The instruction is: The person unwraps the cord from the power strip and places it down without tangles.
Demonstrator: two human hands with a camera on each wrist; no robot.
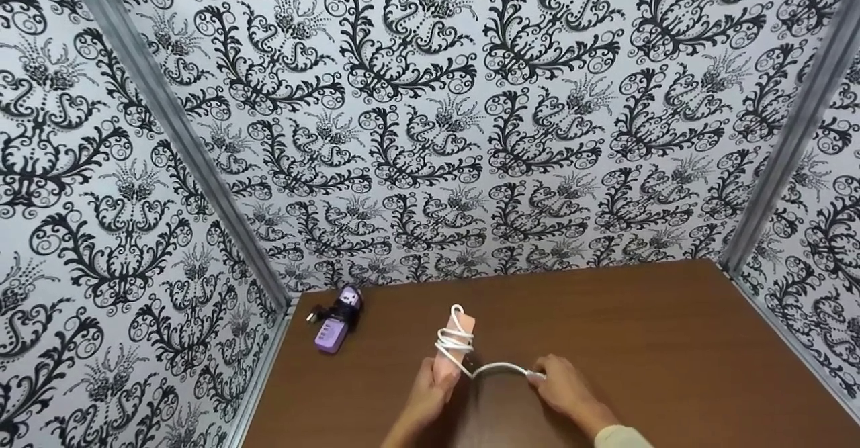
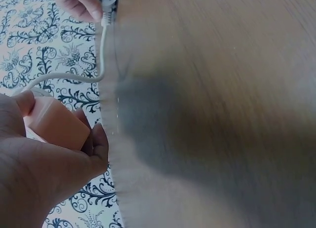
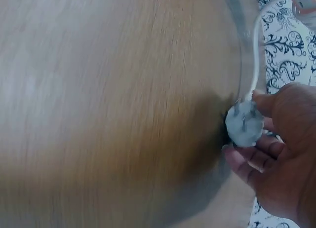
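My left hand (image 1: pixel 427 394) grips the lower end of a pink power strip (image 1: pixel 446 367), held tilted up over the brown table. Several turns of its white cord (image 1: pixel 500 365) are wound round the strip's upper part, with a loop standing past the top. From the strip, a loose length arcs across to my right hand (image 1: pixel 563 386). There, thumb and fingers hold the plug (image 3: pixel 244 124), whose round pale face with its pins shows in the right wrist view. The left wrist view shows the strip's plain end (image 2: pixel 61 125) between thumb and fingers.
A purple power strip (image 1: pixel 330 336) with a bundled black cord (image 1: pixel 345 310) lies at the table's back left. The brown table (image 1: pixel 605 320) meets patterned walls (image 1: pixel 430 132) at the back and sides, with grey metal posts (image 1: pixel 772 152) at the corners.
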